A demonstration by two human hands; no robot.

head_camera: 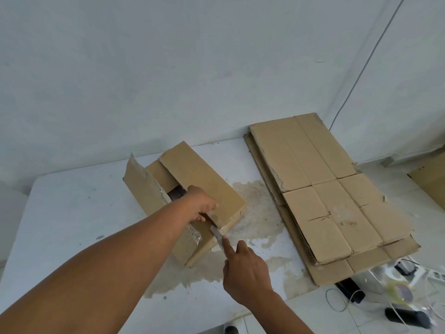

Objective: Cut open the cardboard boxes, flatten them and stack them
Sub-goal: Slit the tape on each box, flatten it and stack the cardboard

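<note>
A brown cardboard box (212, 189) lies on the white table (72, 213), its top seam slit and one long flap (138, 179) standing up on the left. My left hand (201, 204) reaches into the slit and grips the edge of the right top flap. My right hand (245, 268) holds a utility knife (217, 235), forefinger laid along its back, with the blade at the taped near end of the box. To the right lies a stack of flattened boxes (330, 186), overhanging the table's edge.
A worn brownish patch (255, 213) marks the table between box and stack. A wall (168, 68) runs close behind the table. Low on the right are a tape roll (398, 294), a black cylinder (407, 318), cables and a power strip (435, 276). Another cardboard piece (431, 179) lies at far right.
</note>
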